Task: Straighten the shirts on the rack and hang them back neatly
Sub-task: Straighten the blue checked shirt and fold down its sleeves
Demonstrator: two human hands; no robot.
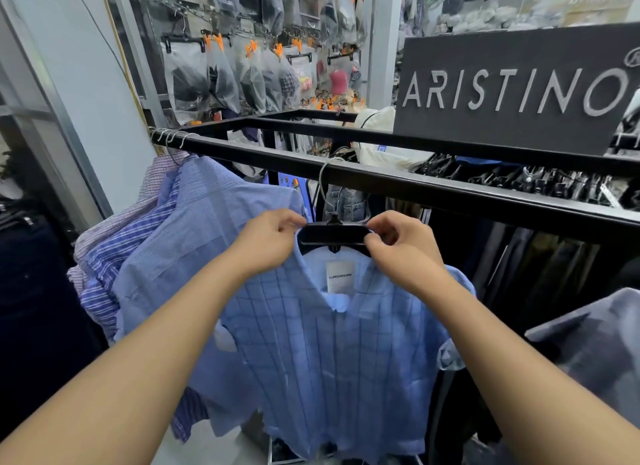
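Forearms outstretched, left hand (268, 243) and right hand (403, 248) level, fingers (290, 222) pinching checked shirt (329, 347) collar at hanger (333, 234).

So all we get of the person here is two arms and two hands, that's it. Our left forearm (145, 343) is bare skin the whole way from the wrist to the bottom edge of the view, and the right forearm (512, 354) is the same. Both look smooth and fairly slim, widening toward the elbow end. The left hand (268, 243) and right hand (403, 253) are bare too, knuckles showing plainly. We can't really make out the nails, too small.
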